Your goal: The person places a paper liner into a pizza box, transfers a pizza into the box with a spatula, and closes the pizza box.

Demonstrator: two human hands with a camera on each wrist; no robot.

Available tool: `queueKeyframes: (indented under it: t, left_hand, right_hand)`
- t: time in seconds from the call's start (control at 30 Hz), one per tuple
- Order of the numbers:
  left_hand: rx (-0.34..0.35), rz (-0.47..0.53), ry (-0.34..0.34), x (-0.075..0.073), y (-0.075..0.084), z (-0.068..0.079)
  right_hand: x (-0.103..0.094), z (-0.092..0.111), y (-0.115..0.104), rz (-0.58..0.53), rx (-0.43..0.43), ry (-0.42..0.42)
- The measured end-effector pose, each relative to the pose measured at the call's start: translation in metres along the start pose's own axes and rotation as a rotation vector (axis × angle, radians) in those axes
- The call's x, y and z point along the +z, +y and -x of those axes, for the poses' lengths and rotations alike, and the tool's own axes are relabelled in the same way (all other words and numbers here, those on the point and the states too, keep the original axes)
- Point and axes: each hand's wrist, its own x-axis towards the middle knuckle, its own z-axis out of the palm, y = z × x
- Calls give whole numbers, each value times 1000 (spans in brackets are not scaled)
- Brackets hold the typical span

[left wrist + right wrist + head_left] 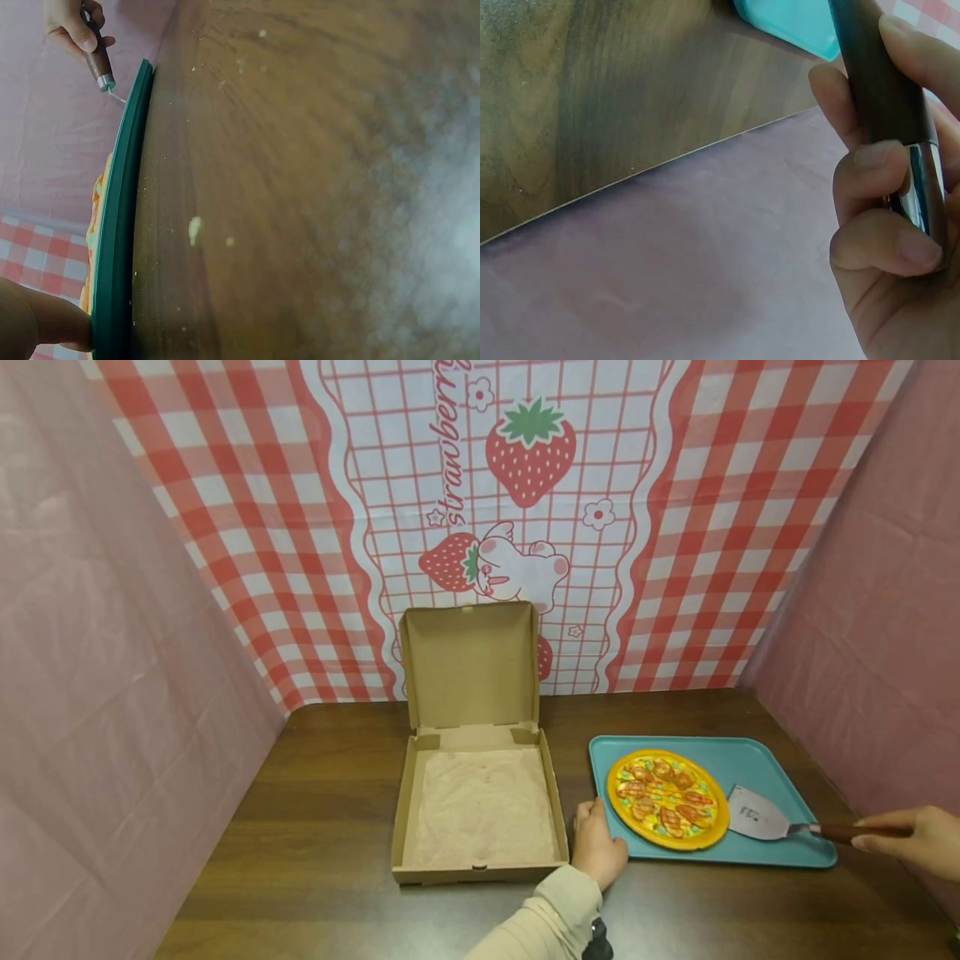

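A round pizza (667,799) with an orange-yellow rim lies on the left half of a teal tray (765,756). My left hand (598,845) grips the tray's near left corner, its thumb (64,322) against the edge in the left wrist view. In my right hand (918,839) is the dark wooden handle of a pizza server (757,814). The server's flat metal blade lies over the tray, its front edge right at the pizza's right rim. In the right wrist view, curled fingers (870,172) wrap the handle (877,75), which has a metal end cap.
Left of the tray stands an open cardboard pizza box (401,827), lid (472,668) upright at the back, brown paper (483,806) lining its base. Behind the wooden table (315,860) hangs a red checked strawberry cloth (705,527). Pink cloth (862,635) borders both sides. Small crumbs (195,229) dot the table.
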Motion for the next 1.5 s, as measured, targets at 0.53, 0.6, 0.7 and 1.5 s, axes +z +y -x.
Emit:
queueKeyframes:
  t: [0.53,0.6,0.7,1.5]
  left_hand:
    - [-2,8,-6,-2,0,1]
    - [0,6,-7,-2,0,1]
    - [4,2,-7,-2,0,1]
    - [-16,-2,-15,0,-1,0]
  right_hand:
    - [9,-8,1,35,-48,-110]
    - [9,-8,-1,33,-25,-114]
    - [10,-8,-7,14,14,-149]
    - [36,-22,-38,-16,120,-187]
